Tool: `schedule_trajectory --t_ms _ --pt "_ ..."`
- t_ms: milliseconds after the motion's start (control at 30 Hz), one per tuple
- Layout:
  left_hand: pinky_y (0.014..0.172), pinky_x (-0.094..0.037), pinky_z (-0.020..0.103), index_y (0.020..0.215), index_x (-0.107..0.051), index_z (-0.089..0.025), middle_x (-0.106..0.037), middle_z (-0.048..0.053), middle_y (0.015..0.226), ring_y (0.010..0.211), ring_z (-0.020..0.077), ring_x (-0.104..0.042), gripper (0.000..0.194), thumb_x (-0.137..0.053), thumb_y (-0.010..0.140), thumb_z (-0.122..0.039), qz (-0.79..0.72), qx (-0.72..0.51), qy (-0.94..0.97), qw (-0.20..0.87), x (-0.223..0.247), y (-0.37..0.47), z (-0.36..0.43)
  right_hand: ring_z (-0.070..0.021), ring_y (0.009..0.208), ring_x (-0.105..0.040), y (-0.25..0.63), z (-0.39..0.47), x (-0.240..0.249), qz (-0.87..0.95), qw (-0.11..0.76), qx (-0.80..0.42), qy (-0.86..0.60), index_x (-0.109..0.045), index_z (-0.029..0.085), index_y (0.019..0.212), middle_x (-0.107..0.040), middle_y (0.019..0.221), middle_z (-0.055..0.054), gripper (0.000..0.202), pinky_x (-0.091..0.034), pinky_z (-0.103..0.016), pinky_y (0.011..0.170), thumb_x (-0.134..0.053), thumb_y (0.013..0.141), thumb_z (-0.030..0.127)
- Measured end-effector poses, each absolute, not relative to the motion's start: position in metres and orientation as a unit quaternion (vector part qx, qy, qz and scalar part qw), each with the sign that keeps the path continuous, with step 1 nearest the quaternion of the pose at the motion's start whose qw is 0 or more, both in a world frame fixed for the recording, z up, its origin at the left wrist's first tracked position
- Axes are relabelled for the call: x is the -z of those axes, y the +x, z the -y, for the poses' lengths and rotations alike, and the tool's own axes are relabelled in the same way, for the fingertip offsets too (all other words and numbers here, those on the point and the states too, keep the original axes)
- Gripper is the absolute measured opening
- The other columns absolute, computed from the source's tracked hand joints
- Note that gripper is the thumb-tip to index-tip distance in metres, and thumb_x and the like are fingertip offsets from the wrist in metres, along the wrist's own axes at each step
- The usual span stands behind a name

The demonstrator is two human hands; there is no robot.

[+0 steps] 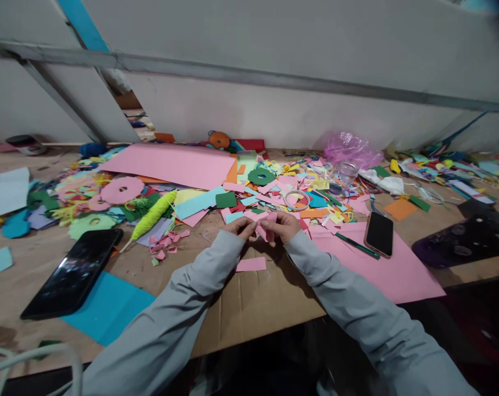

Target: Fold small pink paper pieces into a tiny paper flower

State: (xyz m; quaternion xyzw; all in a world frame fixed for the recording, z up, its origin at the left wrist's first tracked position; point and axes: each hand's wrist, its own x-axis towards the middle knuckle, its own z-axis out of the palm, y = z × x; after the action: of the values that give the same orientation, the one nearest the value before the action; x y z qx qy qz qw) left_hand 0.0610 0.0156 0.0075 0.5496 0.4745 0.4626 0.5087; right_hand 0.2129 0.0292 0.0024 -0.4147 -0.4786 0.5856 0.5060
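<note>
Between my two hands is a small folded piece of pink paper (267, 233), raised a little above the cardboard (274, 308). My left hand (242, 227) pinches its left side with thumb and fingers. On the other side, my right hand (286, 226) is closed on the paper's right part. The fingers partly cover it, so its full shape is hidden. A flat pink paper strip (250, 264) lies on the cardboard just below my hands. Several coloured scraps lie right behind my fingers, among them a dark green piece (225, 200).
At left, a black phone (74, 275) rests partly on a blue sheet (109, 308), near a yellow-green yarn spindle (154, 214). To the right, a pen (356, 245) and smaller phone (378, 235) lie on a pink sheet (402, 280). A dark bottle (464, 239) lies beyond; paper scraps cover the back.
</note>
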Motion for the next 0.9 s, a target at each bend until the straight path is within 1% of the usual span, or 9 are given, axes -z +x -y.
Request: schedule_trajectory --t_ms 67,133,267,333,433,567,633,733,900 --pt "0.051 -0.038 0.021 0.069 -0.059 -0.017 -0.058 -0.003 0.056 0.049 0.0082 -0.048 0.031 -0.065 0.072 -0.047 -0.468 -0.457 0.552 0.518 -0.010 0.061 -0.014 -0.0106 0.049 -0.051 0.215 -0.030 -0.001 0.480 0.501 -0.589 -0.414 -0.063 0.016 0.065 -0.058 0.054 0.002 0.039 -0.041 -0.023 0.047 -0.081 0.052 0.048" --pt "0.049 -0.037 0.020 0.068 -0.059 -0.016 -0.059 -0.002 0.057 0.048 0.0076 -0.048 0.034 -0.064 0.073 -0.049 -0.463 -0.449 0.537 0.544 -0.011 0.060 -0.012 -0.0101 0.047 -0.049 0.217 -0.031 -0.001 0.480 0.500 -0.591 -0.413 -0.065 0.016 0.067 -0.057 0.051 0.002 0.038 -0.039 -0.022 0.044 -0.081 0.052 0.047" --pt "0.045 -0.037 0.021 0.070 -0.061 -0.016 -0.061 -0.001 0.056 0.045 0.0080 -0.049 0.037 -0.062 0.074 -0.053 -0.438 -0.446 0.474 0.620 -0.014 0.059 -0.012 -0.0083 0.043 -0.047 0.219 -0.030 -0.006 0.486 0.510 -0.578 -0.411 -0.065 0.016 0.066 -0.056 0.048 0.003 0.036 -0.035 -0.020 0.041 -0.082 0.052 0.045" --pt "0.045 -0.038 0.020 0.074 -0.063 -0.015 -0.062 0.000 0.057 0.047 0.0083 -0.051 0.037 -0.065 0.072 -0.052 -0.422 -0.452 0.455 0.641 -0.014 0.058 -0.013 -0.0080 0.042 -0.045 0.219 -0.028 -0.010 0.494 0.503 -0.580 -0.407 -0.064 0.016 0.066 -0.055 0.047 0.004 0.035 -0.033 -0.020 0.040 -0.081 0.055 0.045" --pt "0.046 -0.039 0.020 0.074 -0.064 -0.014 -0.062 0.000 0.058 0.048 0.0082 -0.052 0.037 -0.069 0.069 -0.050 -0.410 -0.447 0.453 0.653 -0.014 0.057 -0.013 -0.0078 0.043 -0.046 0.218 -0.025 -0.015 0.505 0.500 -0.580 -0.399 -0.065 0.016 0.067 -0.056 0.050 0.004 0.033 -0.034 -0.021 0.041 -0.080 0.056 0.043" --pt "0.047 -0.040 0.020 0.073 -0.063 -0.014 -0.062 0.000 0.057 0.048 0.0083 -0.052 0.038 -0.069 0.069 -0.051 -0.415 -0.435 0.468 0.647 -0.014 0.057 -0.013 -0.0075 0.041 -0.043 0.218 -0.024 -0.017 0.508 0.494 -0.587 -0.393 -0.065 0.016 0.067 -0.054 0.047 0.005 0.032 -0.033 -0.021 0.041 -0.079 0.057 0.043" --pt "0.047 -0.040 0.019 0.072 -0.061 -0.014 -0.060 0.000 0.055 0.049 0.0081 -0.052 0.039 -0.069 0.068 -0.052 -0.418 -0.435 0.478 0.639 -0.014 0.057 -0.012 -0.0081 0.045 -0.047 0.218 -0.025 -0.016 0.505 0.496 -0.589 -0.391 -0.066 0.016 0.068 -0.057 0.052 0.004 0.032 -0.036 -0.021 0.044 -0.080 0.056 0.042" --pt "0.047 -0.039 0.019 0.070 -0.058 -0.015 -0.058 -0.002 0.053 0.047 0.0072 -0.051 0.040 -0.069 0.068 -0.053 -0.427 -0.432 0.492 0.624 -0.015 0.058 -0.012 -0.0097 0.056 -0.053 0.218 -0.026 -0.015 0.493 0.498 -0.595 -0.393 -0.068 0.016 0.071 -0.063 0.064 0.001 0.034 -0.041 -0.022 0.053 -0.082 0.053 0.040" --pt "0.046 -0.037 0.019 0.070 -0.055 -0.016 -0.056 -0.003 0.053 0.045 0.0065 -0.047 0.037 -0.065 0.072 -0.052 -0.456 -0.433 0.523 0.575 -0.014 0.059 -0.012 -0.0099 0.057 -0.052 0.217 -0.027 -0.013 0.480 0.500 -0.600 -0.401 -0.067 0.016 0.071 -0.063 0.065 0.001 0.034 -0.040 -0.022 0.053 -0.082 0.052 0.040"
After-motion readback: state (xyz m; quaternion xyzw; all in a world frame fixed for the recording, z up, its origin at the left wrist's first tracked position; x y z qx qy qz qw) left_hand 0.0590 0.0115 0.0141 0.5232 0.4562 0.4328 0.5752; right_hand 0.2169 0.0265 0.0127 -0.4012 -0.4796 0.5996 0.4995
